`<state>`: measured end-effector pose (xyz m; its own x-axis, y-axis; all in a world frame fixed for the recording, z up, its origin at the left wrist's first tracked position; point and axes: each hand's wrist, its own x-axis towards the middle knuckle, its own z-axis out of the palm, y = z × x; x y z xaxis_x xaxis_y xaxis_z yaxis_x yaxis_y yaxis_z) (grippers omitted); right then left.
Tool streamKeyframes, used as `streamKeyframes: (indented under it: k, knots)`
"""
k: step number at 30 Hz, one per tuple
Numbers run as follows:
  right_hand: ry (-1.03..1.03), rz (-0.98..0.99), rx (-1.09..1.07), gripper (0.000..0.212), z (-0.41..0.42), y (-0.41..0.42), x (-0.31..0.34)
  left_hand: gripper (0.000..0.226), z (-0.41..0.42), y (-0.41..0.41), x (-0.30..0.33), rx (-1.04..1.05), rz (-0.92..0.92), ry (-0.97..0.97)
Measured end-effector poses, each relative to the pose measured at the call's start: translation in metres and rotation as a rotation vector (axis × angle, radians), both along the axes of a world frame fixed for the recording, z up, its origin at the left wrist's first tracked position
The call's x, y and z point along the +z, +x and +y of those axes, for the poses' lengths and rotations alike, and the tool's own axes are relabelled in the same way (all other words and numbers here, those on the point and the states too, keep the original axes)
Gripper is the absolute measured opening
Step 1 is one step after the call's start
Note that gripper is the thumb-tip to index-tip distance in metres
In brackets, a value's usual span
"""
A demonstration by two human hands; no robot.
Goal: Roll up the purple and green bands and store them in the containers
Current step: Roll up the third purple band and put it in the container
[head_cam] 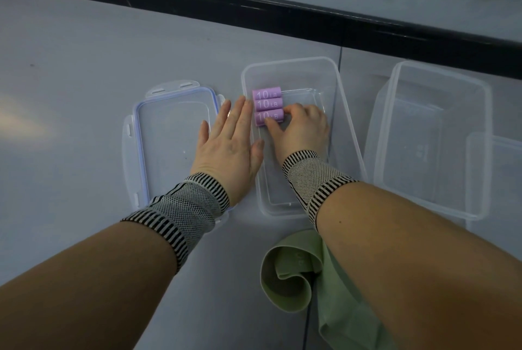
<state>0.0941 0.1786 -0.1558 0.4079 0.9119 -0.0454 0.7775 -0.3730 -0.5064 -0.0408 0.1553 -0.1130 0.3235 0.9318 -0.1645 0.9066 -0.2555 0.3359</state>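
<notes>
Three rolled purple bands (267,94) marked "10 LB" lie side by side at the far left end of a clear plastic container (346,120). My right hand (302,126) reaches inside it and pinches the nearest purple roll (268,116) with thumb and fingertips. My left hand (230,143) lies flat with straight fingers against the container's outer left wall. Loose green bands (285,284) lie unrolled on the table below the container, partly hidden under my right forearm.
A clear lid with a blue seal (172,135) lies left of the container, partly under my left hand. A second clear container (429,137) stands at the right, with another lid (497,180) beside it. A black strip (254,7) runs along the table's far edge.
</notes>
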Motion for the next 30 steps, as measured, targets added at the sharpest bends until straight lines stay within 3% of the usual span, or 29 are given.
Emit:
streamKeyframes:
  k: [5,30]
  knots:
    - [-0.054,-0.048,0.049,0.044,-0.0023,-0.0018,-0.0052,0.064,-0.0003,0.0004,-0.0001,0.003,0.003,0.002]
    - [-0.109,-0.048,0.048,0.045,0.0006,0.0009,-0.0060,0.064,0.0001,0.0001,0.0010,-0.006,0.001,-0.016]
